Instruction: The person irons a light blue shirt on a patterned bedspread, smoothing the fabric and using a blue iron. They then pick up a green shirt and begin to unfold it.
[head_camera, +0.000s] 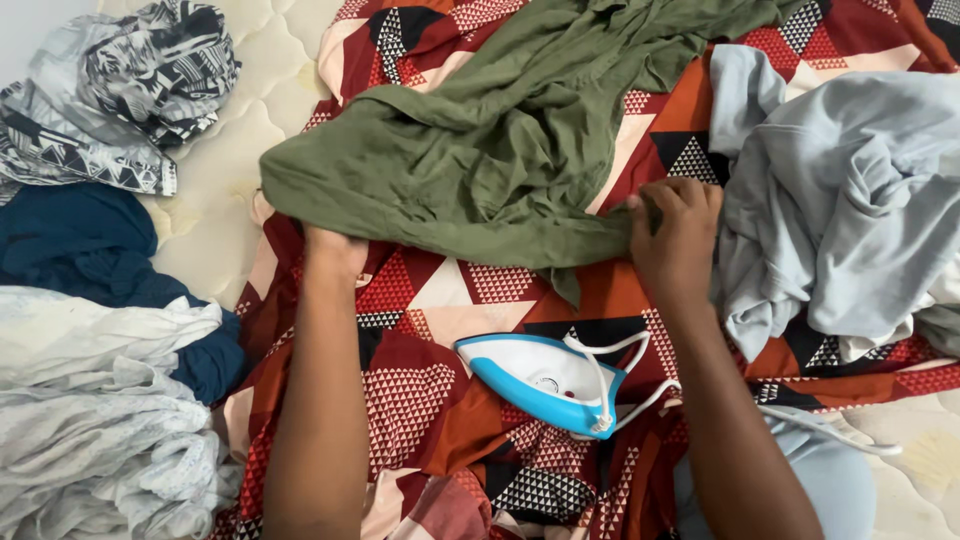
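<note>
Both hands are gripping my olive green garment (480, 150): left hand (335, 250) tucked under its edge, right hand (675, 235) pinching the hem.

A patterned sheet (440, 400) lies spread over the mattress (220, 200), and a crumpled garment (480, 150) lies on the sheet at the far middle, with the left hand (335, 250) tucked under its near left edge and the right hand (680, 235) gripping its near right edge. An iron (545, 378) lies on its side on the sheet nearer the person, between the two forearms, its cord (820, 425) trailing off to the right. Right of the garment lies a rumpled heap of cloth (850, 200), while to the left, off the sheet, three more piles sit on the mattress: a printed one (120, 90) farthest, a plain one (90, 250) before it, and a crinkled one (100, 420) nearest.
</note>
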